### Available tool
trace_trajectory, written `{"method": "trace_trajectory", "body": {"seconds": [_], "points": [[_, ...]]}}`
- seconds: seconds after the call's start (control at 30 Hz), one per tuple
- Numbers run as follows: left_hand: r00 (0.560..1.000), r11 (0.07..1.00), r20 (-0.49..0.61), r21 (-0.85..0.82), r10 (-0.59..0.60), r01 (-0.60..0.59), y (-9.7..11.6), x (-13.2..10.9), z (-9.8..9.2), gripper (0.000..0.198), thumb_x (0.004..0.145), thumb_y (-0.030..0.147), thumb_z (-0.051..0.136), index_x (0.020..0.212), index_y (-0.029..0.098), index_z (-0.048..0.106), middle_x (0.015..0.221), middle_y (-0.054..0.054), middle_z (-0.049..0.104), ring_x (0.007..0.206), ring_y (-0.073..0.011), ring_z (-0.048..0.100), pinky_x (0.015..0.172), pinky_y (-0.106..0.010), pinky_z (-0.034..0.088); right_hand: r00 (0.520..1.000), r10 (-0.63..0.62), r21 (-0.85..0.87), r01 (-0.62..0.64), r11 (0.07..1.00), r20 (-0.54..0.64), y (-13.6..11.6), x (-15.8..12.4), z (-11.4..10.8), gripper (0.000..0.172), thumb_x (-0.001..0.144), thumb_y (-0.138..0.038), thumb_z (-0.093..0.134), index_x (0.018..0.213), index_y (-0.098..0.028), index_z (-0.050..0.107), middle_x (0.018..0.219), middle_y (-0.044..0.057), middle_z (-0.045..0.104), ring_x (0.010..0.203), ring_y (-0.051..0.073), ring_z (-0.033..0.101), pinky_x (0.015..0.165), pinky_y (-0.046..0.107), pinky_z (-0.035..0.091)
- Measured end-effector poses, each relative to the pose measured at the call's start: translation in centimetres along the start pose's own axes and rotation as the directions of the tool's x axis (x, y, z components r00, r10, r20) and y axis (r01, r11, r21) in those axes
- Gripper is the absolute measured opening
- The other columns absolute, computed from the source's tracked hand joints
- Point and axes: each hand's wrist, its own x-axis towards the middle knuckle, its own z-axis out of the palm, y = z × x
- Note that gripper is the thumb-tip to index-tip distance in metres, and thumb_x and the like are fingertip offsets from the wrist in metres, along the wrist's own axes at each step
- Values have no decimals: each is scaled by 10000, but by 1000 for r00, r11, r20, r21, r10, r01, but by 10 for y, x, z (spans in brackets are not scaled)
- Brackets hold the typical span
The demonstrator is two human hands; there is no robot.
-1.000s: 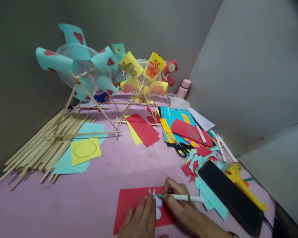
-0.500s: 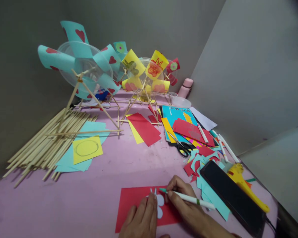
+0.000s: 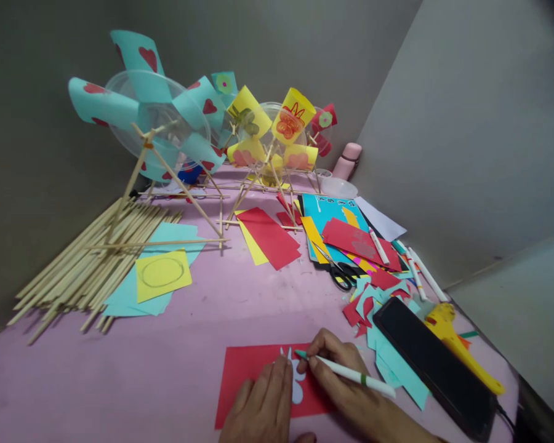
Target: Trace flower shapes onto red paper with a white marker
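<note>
A red paper sheet point(image 3: 240, 369) lies at the near edge of the table, with a pale butterfly cutout point(image 3: 297, 392) on top of it. My left hand point(image 3: 264, 400) rests flat over the cutout's left half, fingers stretched out and pressing it to the sheet. In my right hand point(image 3: 339, 372) is a white marker pen point(image 3: 351, 372) with a green tip. That tip is close to the butterfly's upper right, by its antennae; whether it touches the paper I cannot tell. Part of the butterfly is hidden under my left fingers.
Black scissors point(image 3: 341, 274), paper scraps point(image 3: 369, 307), a phone point(image 3: 436, 366) and a yellow glue gun point(image 3: 464, 354) lie at right. Wooden sticks point(image 3: 74, 277) and a yellow paper point(image 3: 164, 275) lie at left. Paper pinwheels on stick stands, including a blue one point(image 3: 150, 86), rise behind.
My right hand and the marker have shifted very slightly beside the cutout. My left hand stays pressed on it. The whole view has moved a little.
</note>
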Motion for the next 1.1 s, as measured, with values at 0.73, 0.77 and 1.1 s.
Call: {"method": "trace_trajectory", "body": {"seconds": [0.73, 0.77, 1.1], "points": [[998, 999, 43, 37, 36, -37, -1, 0, -1, 536, 921, 546, 356, 1067, 129, 660, 1070, -66, 707, 922, -193, 617, 767, -319, 406, 998, -60, -55, 61, 997, 11, 18, 5, 7, 94, 778, -223, 391, 685, -230, 405, 557, -62, 394, 510, 129, 396, 499, 248, 298], [998, 998, 42, 41, 38, -40, -1, 0, -1, 542, 922, 550, 351, 1067, 129, 660, 1066, -66, 708, 921, -194, 616, 767, -321, 405, 998, -58, -60, 59, 996, 12, 17, 5, 7, 103, 785, -225, 387, 684, -231, 404, 562, -60, 399, 516, 132, 403, 506, 250, 309], [997, 999, 76, 37, 26, -29, 2, -3, 0, 547, 916, 562, 362, 1115, 138, 645, 1095, -71, 697, 941, -204, 614, 773, -318, 399, 998, -54, -114, 55, 992, 11, 16, 3, 8, 108, 808, -216, 401, 702, -226, 421, 606, -46, 422, 567, 142, 417, 539, 253, 320]]}}
